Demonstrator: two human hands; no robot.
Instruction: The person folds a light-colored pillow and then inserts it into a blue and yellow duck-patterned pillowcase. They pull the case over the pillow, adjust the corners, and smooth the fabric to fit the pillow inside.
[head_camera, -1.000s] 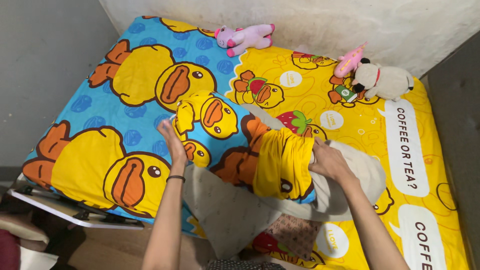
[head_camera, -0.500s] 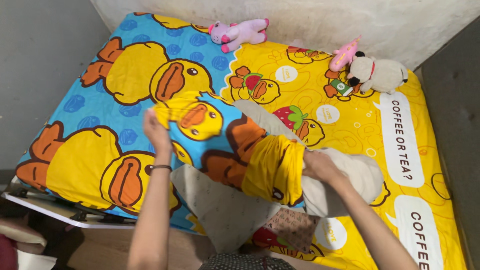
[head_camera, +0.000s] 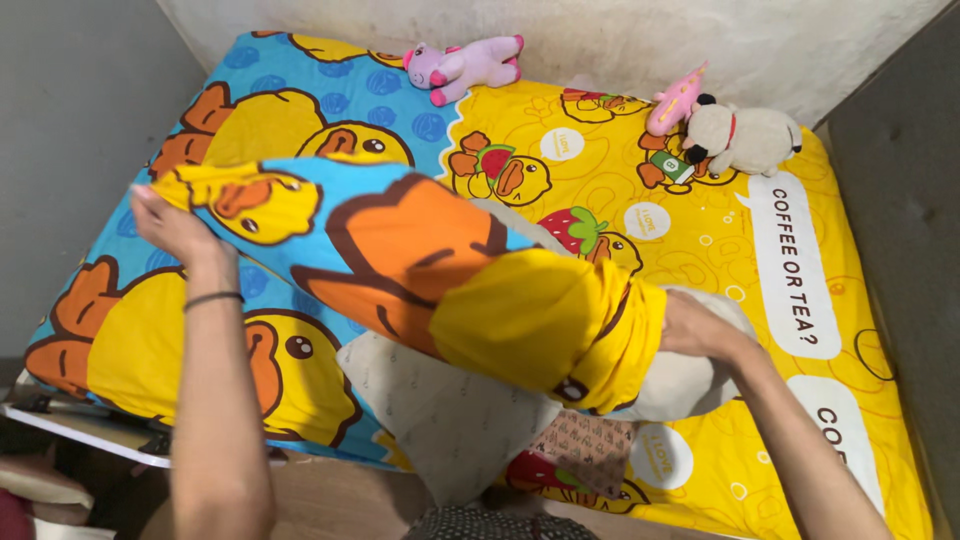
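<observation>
Blue duck-print pillowcase (head_camera: 400, 260), stretched taut, yellow end bunched over pillow (head_camera: 690, 385)

Home bedroom: bed (head_camera: 800, 330), plush toys (head_camera: 745, 135)

Duck-print pillowcase (head_camera: 420, 270), blue, yellow and orange, stretched lengthwise above the bed, its yellow end bunched around a pale grey pillow (head_camera: 690, 380).

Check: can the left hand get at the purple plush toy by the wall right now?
Probably not. The left hand is gripping the pillowcase corner, and the purple plush toy lies across the bed by the wall.
</observation>
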